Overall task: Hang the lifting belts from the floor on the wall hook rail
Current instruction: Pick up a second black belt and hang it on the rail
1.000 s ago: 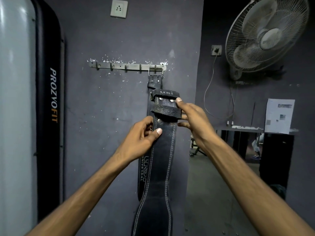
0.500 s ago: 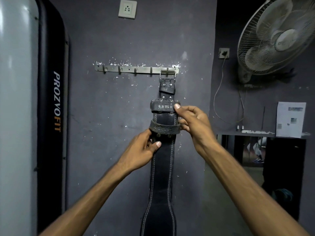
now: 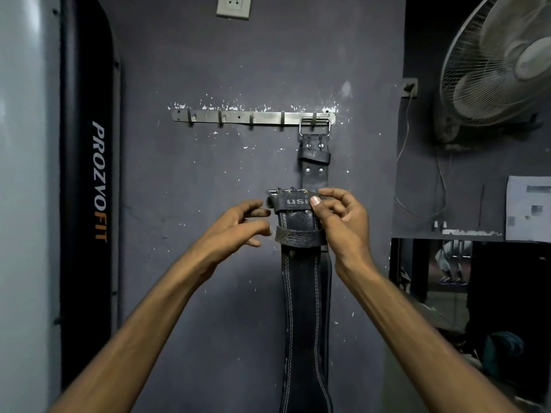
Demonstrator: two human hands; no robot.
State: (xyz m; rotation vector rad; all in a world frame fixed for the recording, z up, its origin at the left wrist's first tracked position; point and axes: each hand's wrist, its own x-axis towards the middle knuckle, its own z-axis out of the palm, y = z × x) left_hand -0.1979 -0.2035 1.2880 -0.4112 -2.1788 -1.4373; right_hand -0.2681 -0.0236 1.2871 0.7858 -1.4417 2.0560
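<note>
While you held the second lifting belt [image 3: 304, 308] up in front of the wall, its long axis ran straight down, buckle end at the top and the wide leather body hanging out of sight below the frame. Your right hand [image 3: 343, 222] was clamped on that top end, thumb pressed on the printed loop just under the steel buckle [image 3: 286, 191], so it carried the weight. Your left hand [image 3: 235, 225] sat just beside the belt's left edge with its fingers spread and, as far as I could tell, holding nothing. What mattered was above you: the hook rail [image 3: 238, 117] lay higher than both hands, and the buckle sat well below it. A first belt [image 3: 314, 162] already hung by its buckle from the rightmost hook, directly behind and above your grip. The free hooks [image 3: 281, 120] lay up and to the left, so your left hand was on the nearer side to them. I judged the lift needed to go up and slightly left, buckle frame leading, to clear the hung belt.
</note>
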